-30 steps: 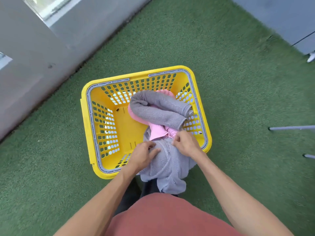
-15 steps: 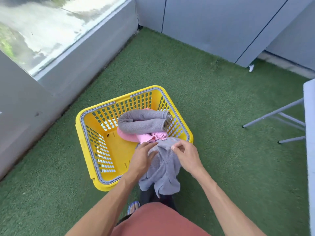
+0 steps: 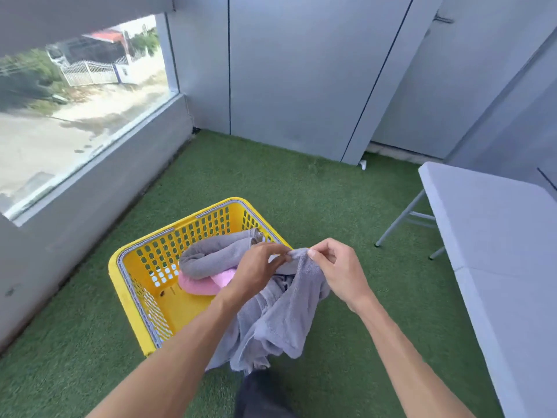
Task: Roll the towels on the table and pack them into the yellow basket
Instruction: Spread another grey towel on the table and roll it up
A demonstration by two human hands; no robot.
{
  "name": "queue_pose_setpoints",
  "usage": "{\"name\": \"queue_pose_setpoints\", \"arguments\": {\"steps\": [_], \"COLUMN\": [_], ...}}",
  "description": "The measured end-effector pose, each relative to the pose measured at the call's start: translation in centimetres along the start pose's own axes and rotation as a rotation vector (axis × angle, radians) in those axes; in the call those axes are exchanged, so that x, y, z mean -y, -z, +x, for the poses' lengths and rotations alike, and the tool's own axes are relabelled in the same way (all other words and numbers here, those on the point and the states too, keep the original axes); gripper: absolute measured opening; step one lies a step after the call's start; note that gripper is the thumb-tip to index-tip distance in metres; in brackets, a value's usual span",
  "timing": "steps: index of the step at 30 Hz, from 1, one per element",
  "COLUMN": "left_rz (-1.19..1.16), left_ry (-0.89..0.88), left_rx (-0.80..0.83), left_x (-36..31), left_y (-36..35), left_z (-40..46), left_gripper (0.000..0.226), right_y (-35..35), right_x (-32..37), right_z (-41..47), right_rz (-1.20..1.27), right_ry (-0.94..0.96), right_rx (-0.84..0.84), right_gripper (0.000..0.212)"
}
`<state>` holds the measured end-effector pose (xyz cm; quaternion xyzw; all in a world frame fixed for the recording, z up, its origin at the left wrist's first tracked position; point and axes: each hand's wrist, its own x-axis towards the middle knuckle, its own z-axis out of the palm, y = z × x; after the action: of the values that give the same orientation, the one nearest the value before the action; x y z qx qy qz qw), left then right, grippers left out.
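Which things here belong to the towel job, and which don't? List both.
Job:
loose grey towel, pinched by left hand and right hand
yellow basket
rolled grey towel inside it
pink towel inside it
white table

Not the job:
window
green turf

- The loose towel [image 3: 280, 315] pinched by the left hand [image 3: 256, 270] and right hand [image 3: 340, 273] is pale lavender-grey, plain, with no print.
- Just beyond the left grip, a rolled towel [image 3: 217, 254] is a darker plain grey.
- Under that roll, below the left grip, a pink towel [image 3: 199, 286] shows, plain.
- The basket [image 3: 126, 291] around them is bright yellow, its walls patterned with rows of small holes, its rim lined in grey.
- The floor [image 3: 316, 206] beneath both grips is green, grass-textured turf.
- To the right of the right grip, the table [image 3: 497, 236] is plain white with grey legs.
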<state>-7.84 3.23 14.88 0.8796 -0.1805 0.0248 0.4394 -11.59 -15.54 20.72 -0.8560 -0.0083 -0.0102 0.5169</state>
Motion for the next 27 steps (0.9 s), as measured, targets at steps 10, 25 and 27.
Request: {"name": "queue_pose_setpoints", "arguments": {"steps": [10, 25, 27], "left_rz": [-0.146, -0.259, -0.267], "left_ry": [-0.432, -0.544, -0.510], "left_rx": [-0.092, 0.116, 0.121], "left_x": [-17.2, -32.6, -33.2], "left_y": [3.0, -7.5, -10.6], "left_z": [10.2, 21.3, 22.4], "left_gripper": [0.015, 0.016, 0.015], "right_y": [14.2, 32.7, 35.4], "right_x": [6.1, 5.8, 4.8], "right_z": [-1.7, -1.4, -0.1], "right_rz": [0.086, -0.129, -0.179], "right_ry": [0.065, 0.167, 0.167], "right_rx": [-0.289, -0.590, -0.618], "right_gripper": [0.006, 0.017, 0.018]}}
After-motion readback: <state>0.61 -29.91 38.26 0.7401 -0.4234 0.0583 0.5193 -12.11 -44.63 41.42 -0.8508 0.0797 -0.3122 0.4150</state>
